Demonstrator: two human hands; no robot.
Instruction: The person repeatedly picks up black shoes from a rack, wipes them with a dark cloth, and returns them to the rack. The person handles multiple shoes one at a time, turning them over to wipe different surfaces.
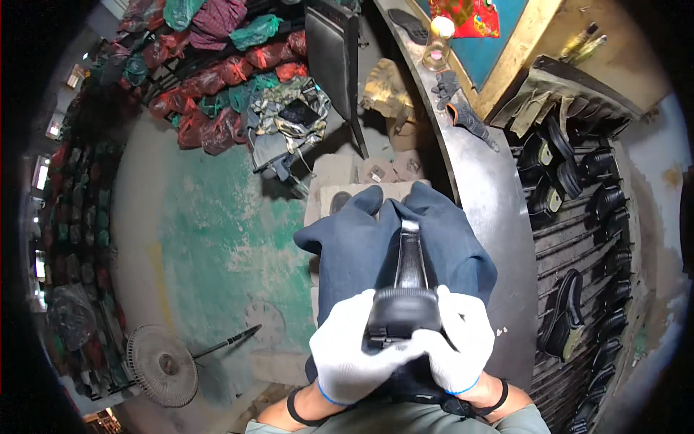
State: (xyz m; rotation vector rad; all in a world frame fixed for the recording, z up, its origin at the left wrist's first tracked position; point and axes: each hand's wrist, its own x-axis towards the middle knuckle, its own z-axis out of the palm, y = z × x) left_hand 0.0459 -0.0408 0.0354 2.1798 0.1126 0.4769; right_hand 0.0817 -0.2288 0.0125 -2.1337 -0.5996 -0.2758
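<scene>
Between my knees I hold a glossy black shoe (412,264), with a thick, ribbed dark end turned toward me. My left hand (352,351), in a white knit glove with a blue cuff edge, is closed on the near end from the left. From the other side my right hand (457,340), gloved the same way, grips it too, its thumb pressed across the near end. Some fingers are hidden behind the shoe. Blue-grey trousers (354,246) cover my legs beneath it.
Right of me runs a metal bench (499,239) bearing a dark glove (463,108) and a bottle (438,45). Beyond it, a slatted rack (571,246) holds several black shoes (561,318). A fan (163,365) stands lower left; bagged bundles (210,83) are piled far left.
</scene>
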